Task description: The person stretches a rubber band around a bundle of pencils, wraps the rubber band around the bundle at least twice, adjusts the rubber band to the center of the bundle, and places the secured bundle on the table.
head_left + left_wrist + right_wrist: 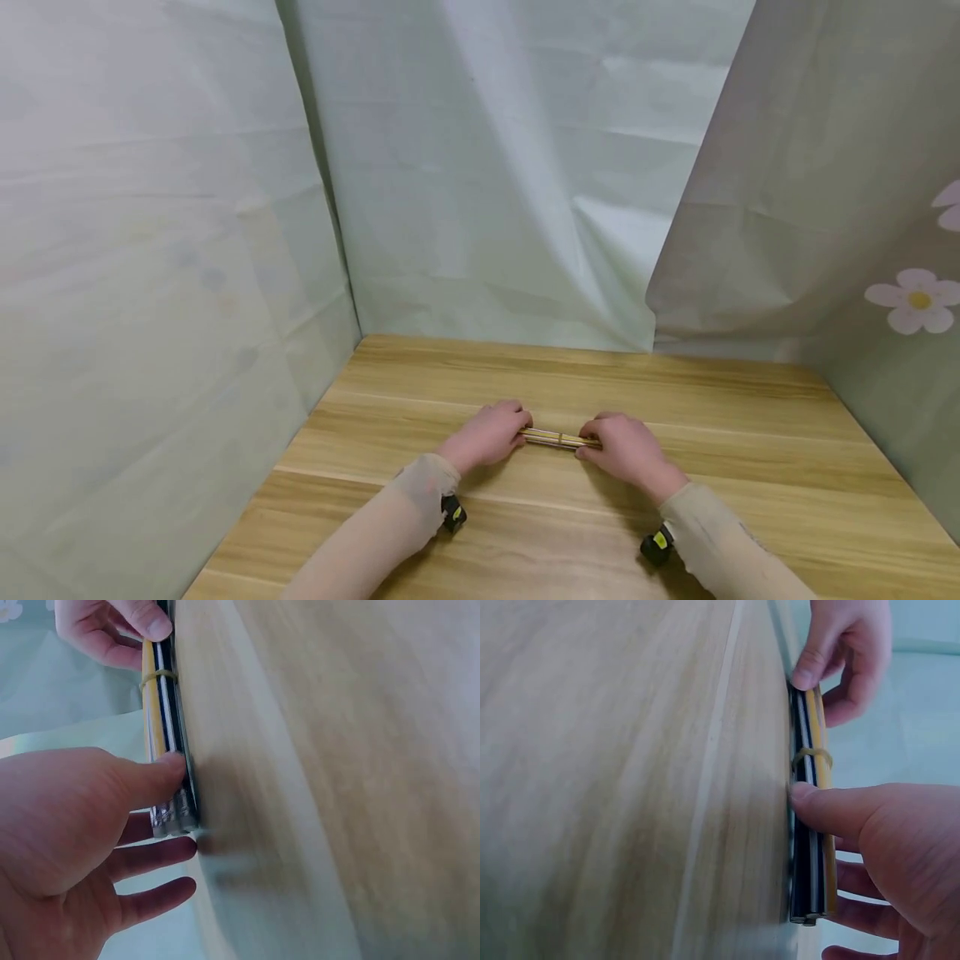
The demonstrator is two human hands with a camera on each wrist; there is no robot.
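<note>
A bundle of striped pencils point(543, 437), yellow, black and white, lies sideways low over the wooden table. A tan rubber band point(812, 755) goes round its middle. My left hand point(491, 433) pinches the left end between thumb and fingers. In the left wrist view that end has silvery tips point(174, 817), while two of the fingers stretch out past it. My right hand point(626, 450) pinches the bundle right of the band, its thumb point(817, 802) on the near side. Part of the bundle is hidden behind the fingers.
The wood-grain table point(525, 533) spreads around both hands. Pale cloth hangs behind it point(480, 250) and along the left side point(150, 292); the right-hand cloth carries a flower print point(917, 300). A small black device point(453, 513) sits at each wrist.
</note>
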